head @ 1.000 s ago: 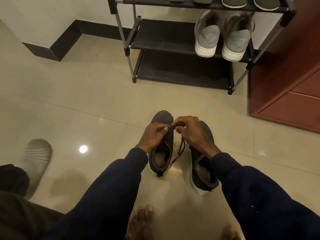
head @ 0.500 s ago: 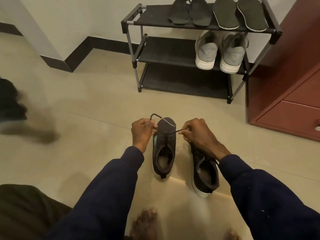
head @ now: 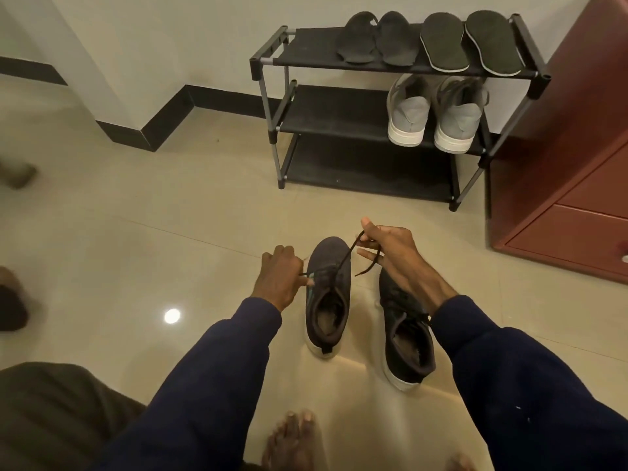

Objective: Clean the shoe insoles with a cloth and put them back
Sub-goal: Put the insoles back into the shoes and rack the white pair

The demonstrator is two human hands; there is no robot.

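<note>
On the floor at 12 o'clock: my two dark shoes stand side by side on the pale tiles [head: 170, 232], heels toward me and toes pointing away. The left shoe [head: 331, 254] is just beside the right shoe [head: 406, 341], with a gap between them.
Left shoe: it stands upright with a white sole edge showing at the heel. Its mouth opens toward me, but the inside is too dim for me to make out.
Lace: a dark lace [head: 346, 257] runs from the left shoe's eyelets up toward 1 o'clock into my right hand. A loose end hangs below my fingers.
Left hand: my left hand [head: 280, 278] is at the left shoe's 9 o'clock side, fingers curled, pinching a short end of lace close to the upper.
Right hand: my right hand [head: 390, 253] is raised over the toe of the right shoe. Thumb and forefinger pinch the lace, and the other fingers are spread.
Insoles: four lie flat on the top shelf of the rack at 1 o'clock. The dark insoles [head: 377, 39] are on the left and the pale-edged insoles [head: 470, 42] on the right.
Rack: a black three-shelf rack [head: 326, 110] stands against the wall. A pair of grey shoes [head: 435, 113] with white soles sits on the middle shelf, heels toward me.
Cabinet: a red-brown cabinet [head: 577, 147] stands at 3 o'clock, just beside the rack.
Near me: my bare foot [head: 295, 436] is at 6 o'clock, and dark blue sleeves [head: 210, 385] cover both arms.
</note>
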